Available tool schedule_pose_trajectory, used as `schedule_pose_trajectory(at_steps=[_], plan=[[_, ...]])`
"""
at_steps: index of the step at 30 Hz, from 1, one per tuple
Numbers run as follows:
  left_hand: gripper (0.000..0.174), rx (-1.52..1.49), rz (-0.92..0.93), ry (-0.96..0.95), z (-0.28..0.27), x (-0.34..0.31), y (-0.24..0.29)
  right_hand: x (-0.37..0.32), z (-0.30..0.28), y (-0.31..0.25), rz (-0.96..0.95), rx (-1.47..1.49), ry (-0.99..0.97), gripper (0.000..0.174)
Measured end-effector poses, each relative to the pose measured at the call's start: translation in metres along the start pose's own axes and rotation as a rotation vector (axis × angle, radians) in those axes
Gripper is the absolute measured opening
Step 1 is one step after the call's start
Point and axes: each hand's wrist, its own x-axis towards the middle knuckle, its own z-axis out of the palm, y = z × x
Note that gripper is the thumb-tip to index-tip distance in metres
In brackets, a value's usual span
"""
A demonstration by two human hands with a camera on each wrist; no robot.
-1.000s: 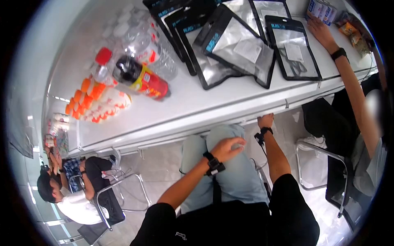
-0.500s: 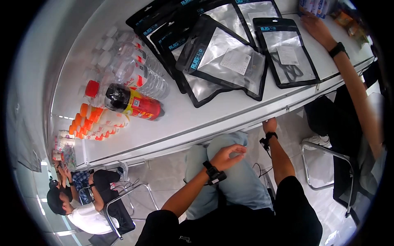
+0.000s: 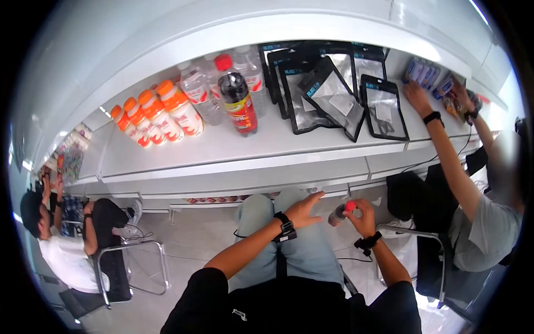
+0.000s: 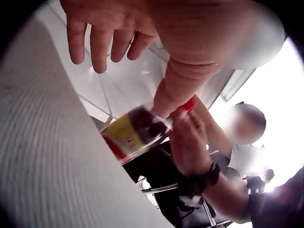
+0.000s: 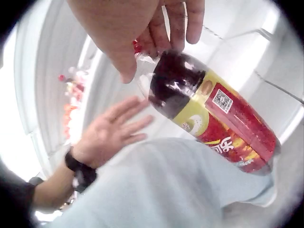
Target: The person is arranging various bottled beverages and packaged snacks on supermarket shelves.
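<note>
My right hand (image 3: 364,218) pinches a cola bottle (image 3: 336,216) near its red cap, beside my right knee. In the right wrist view the bottle (image 5: 213,114) slants down, dark drink inside and a red-and-yellow label around it. My left hand (image 3: 302,214) hovers over my knees with its fingers extended, holding nothing. The left wrist view shows its thumb overlapping the bottle's neck, while the other fingers (image 4: 98,47) point down, apart from it. A similar cola bottle (image 3: 239,106) stands upright at the front of the shelf.
Orange-capped bottles (image 3: 172,108) and clear water bottles (image 3: 200,97) line the shelf (image 3: 183,158). Black-edged pouches (image 3: 384,108) lie to the right. Beyond, another person's hands (image 3: 418,100) touch blue packs (image 3: 421,73). A lower shelf edge (image 3: 250,186) runs before my knees; another person sits left.
My right hand has come back from under the shelf edge and now holds a cola bottle. The left hand stays over the knees, its fingers straighter. The head view has shifted and levelled.
</note>
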Motion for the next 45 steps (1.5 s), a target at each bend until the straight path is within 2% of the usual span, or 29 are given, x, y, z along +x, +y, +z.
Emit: schedule_pose_trajectory(at_steps=[3, 5, 9, 11, 13, 16, 17, 19, 23, 24, 25, 26, 28, 31, 35, 37, 39, 41, 43, 45], plan=[[0.084, 0.083, 0.142, 0.048, -0.01, -0.012, 0.035, 0.019, -0.037, -0.092, -0.099, 0.115, -0.054, 0.039], [0.085, 0.118, 0.219, 0.062, -0.022, -0.021, 0.066, 0.039, -0.051, -0.14, -0.236, 0.152, -0.057, 0.04], [0.084, 0.084, 0.179, 0.368, -0.056, -0.056, 0.116, 0.079, -0.049, -0.219, -0.515, 0.24, -0.056, 0.042], [0.084, 0.204, 0.235, 0.573, -0.076, -0.08, 0.124, 0.097, -0.032, -0.255, -0.589, 0.309, -0.069, 0.043], [0.085, 0.26, 0.246, 0.685, -0.105, -0.1, 0.128, 0.112, -0.002, -0.273, -0.575, 0.495, -0.004, 0.043], [0.083, 0.197, 0.215, 0.842, -0.159, -0.111, 0.126, 0.133, 0.05, -0.295, -0.43, 0.717, -0.006, 0.044], [0.081, 0.211, 0.221, 0.902, -0.181, -0.11, 0.13, 0.139, 0.065, -0.297, -0.384, 0.746, -0.027, 0.045], [0.079, 0.174, 0.255, 0.979, -0.22, -0.104, 0.128, 0.153, 0.095, -0.285, -0.345, 0.703, -0.206, 0.047], [0.076, -0.039, 0.267, 0.955, -0.269, -0.085, 0.112, 0.163, 0.138, -0.291, -0.42, 0.648, -0.215, 0.055], [0.075, -0.044, 0.268, 0.963, -0.275, -0.078, 0.101, 0.17, 0.152, -0.284, -0.494, 0.571, -0.194, 0.065], [0.074, -0.047, 0.272, 0.97, -0.279, -0.072, 0.092, 0.173, 0.157, -0.283, -0.434, 0.573, -0.232, 0.069], [0.074, -0.036, 0.161, 0.918, -0.284, -0.07, 0.083, 0.174, 0.16, -0.283, -0.372, 0.575, -0.267, 0.073], [0.073, -0.048, 0.214, 0.959, -0.281, -0.061, 0.066, 0.179, 0.164, -0.28, -0.303, 0.577, -0.326, 0.083], [0.073, 0.011, 0.189, 0.932, -0.288, -0.053, 0.032, 0.178, 0.172, -0.265, -0.284, 0.464, -0.323, 0.082], [0.071, 0.013, 0.128, 0.866, -0.285, -0.062, 0.013, 0.18, 0.173, -0.257, -0.298, 0.512, -0.307, 0.079], [0.071, -0.104, 0.092, 0.882, -0.283, -0.063, 0.01, 0.17, 0.166, -0.263, -0.292, 0.571, -0.281, 0.063], [0.067, -0.049, 0.078, 0.917, -0.291, -0.062, 0.007, 0.155, 0.157, -0.254, -0.247, 0.61, -0.307, 0.053], [0.063, -0.047, -0.013, 0.958, -0.29, -0.057, 0.003, 0.131, 0.142, -0.233, -0.204, 0.625, -0.416, 0.021], [0.058, 0.081, 0.085, 0.977, -0.282, -0.053, 0.005, 0.108, 0.122, -0.194, -0.169, 0.561, -0.558, 0.015], [0.062, 0.276, 0.109, 1.02, -0.286, -0.051, -0.015, 0.081, 0.109, -0.141, -0.154, 0.588, -0.482, 0.012]])
